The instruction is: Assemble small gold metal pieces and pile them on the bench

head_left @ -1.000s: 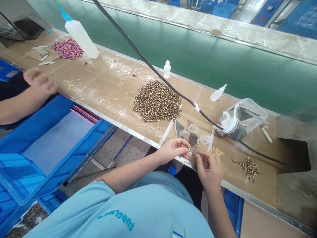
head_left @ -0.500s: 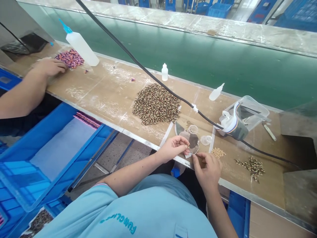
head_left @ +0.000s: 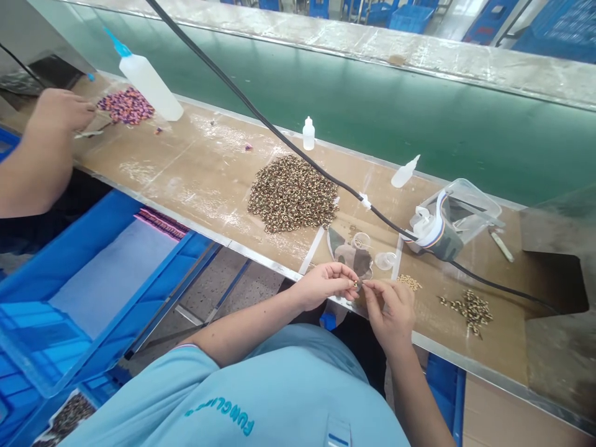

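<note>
At the bench edge (head_left: pixel 261 258), the left hand (head_left: pixel 326 286) pinched a small gold-toned piece (head_left: pixel 356 284), the right hand (head_left: pixel 391 311) stood narrow at its three o'clock, its grip unclear, and a brown-and-gold pile (head_left: pixel 293 197) lay toward eleven o'clock.

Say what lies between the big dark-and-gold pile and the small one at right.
In the head view, left to right: a grey-brown patterned piece, two clear round dishes, a white strip and small pale pieces.
</note>
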### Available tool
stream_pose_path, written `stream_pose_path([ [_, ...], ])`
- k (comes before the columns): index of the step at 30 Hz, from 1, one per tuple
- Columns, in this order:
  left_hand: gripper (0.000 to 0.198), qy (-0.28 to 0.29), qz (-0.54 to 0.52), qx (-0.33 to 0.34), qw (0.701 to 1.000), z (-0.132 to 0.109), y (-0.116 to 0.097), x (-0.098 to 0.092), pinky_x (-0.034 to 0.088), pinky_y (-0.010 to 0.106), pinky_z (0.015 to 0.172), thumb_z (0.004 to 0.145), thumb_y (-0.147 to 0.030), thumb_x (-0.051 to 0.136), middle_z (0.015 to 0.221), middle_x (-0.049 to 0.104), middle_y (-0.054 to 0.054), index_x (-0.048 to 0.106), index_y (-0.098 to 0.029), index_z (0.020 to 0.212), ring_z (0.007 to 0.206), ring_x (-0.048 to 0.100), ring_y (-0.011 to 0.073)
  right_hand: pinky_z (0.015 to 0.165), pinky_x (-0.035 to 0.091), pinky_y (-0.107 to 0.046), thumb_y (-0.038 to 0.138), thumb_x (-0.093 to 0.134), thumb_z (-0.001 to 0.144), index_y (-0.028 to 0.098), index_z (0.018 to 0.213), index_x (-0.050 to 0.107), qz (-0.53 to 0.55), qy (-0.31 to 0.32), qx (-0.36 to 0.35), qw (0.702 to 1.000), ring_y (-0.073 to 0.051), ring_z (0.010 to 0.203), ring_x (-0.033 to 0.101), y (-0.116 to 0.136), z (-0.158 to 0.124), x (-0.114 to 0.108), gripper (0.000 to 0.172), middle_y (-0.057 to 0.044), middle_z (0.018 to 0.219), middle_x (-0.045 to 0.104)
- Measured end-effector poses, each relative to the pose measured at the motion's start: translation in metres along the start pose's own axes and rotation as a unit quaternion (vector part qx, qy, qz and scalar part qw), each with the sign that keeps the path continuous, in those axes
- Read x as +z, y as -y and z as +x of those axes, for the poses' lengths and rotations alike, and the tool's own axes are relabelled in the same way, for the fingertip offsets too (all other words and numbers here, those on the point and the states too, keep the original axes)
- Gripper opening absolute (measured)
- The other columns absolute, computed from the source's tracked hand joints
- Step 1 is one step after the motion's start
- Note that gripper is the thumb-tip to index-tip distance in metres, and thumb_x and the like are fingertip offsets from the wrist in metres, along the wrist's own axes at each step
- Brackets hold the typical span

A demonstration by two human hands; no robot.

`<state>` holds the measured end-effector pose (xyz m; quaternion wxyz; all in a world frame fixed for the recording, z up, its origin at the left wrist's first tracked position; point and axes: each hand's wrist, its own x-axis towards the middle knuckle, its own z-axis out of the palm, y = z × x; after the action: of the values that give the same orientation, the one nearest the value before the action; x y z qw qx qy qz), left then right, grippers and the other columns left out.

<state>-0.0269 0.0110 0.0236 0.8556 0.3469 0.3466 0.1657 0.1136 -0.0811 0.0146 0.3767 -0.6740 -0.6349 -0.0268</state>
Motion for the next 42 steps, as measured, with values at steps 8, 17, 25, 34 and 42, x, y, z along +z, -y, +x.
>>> stream_pose_path([
  [8, 0.013, -0.055, -0.008, 0.047, 0.997, 0.002, -0.012, -0.008, 0.047, 0.019, 0.059, 0.067, -0.015, 0.068, 0.059, 0.064, 0.001, 0.058, -0.011, 0.075, 0.055, 0.062, 0.0086, 0.073, 0.037, -0.030, 0.025, 0.060, 0.081, 0.022, 0.084, 0.061, -0.012, 0.050, -0.023, 0.998, -0.014, 0.072, 0.054, -0.005, -0.010, -0.005, 0.004, 0.000, 0.077, 0.061],
  [17, 0.009, -0.072, 0.066, 0.052, 0.994, -0.004, -0.012, -0.010, 0.049, 0.020, 0.059, 0.069, -0.012, 0.062, 0.058, 0.062, 0.001, 0.057, -0.011, 0.076, 0.054, 0.060, 0.0087, 0.069, 0.040, -0.028, 0.022, 0.056, 0.085, 0.019, 0.092, 0.064, -0.041, 0.042, -0.087, 0.994, -0.013, 0.071, 0.054, -0.001, -0.010, 0.011, 0.011, -0.003, 0.078, 0.060],
  [25, 0.016, -0.095, 0.222, 0.057, 0.969, 0.002, -0.008, -0.011, 0.049, 0.020, 0.057, 0.064, -0.003, 0.053, 0.057, 0.056, -0.005, 0.057, -0.014, 0.074, 0.053, 0.057, 0.0072, 0.075, 0.049, -0.026, 0.017, 0.047, 0.089, 0.020, 0.098, 0.059, 0.034, 0.028, -0.062, 0.997, -0.014, 0.084, 0.059, 0.001, -0.004, 0.017, 0.016, -0.006, 0.090, 0.061],
  [34, 0.010, -0.102, 0.334, 0.161, 0.923, 0.002, 0.005, -0.005, 0.046, 0.018, 0.057, 0.067, -0.010, 0.052, 0.066, 0.060, 0.000, 0.058, -0.014, 0.074, 0.061, 0.056, 0.0092, 0.076, 0.052, -0.026, 0.014, 0.050, 0.086, 0.020, 0.102, 0.058, 0.065, 0.031, -0.074, 0.995, -0.014, 0.086, 0.060, 0.000, -0.006, 0.018, 0.019, -0.006, 0.091, 0.060],
  [42, 0.009, -0.143, 0.356, 0.194, 0.903, 0.002, 0.019, -0.002, 0.049, 0.021, 0.060, 0.070, -0.015, 0.053, 0.070, 0.063, 0.002, 0.058, -0.014, 0.078, 0.064, 0.060, 0.0119, 0.066, 0.052, -0.025, 0.015, 0.049, 0.087, 0.022, 0.110, 0.059, 0.039, 0.018, -0.097, 0.994, -0.013, 0.078, 0.060, 0.001, -0.008, 0.020, 0.025, -0.006, 0.087, 0.060],
])
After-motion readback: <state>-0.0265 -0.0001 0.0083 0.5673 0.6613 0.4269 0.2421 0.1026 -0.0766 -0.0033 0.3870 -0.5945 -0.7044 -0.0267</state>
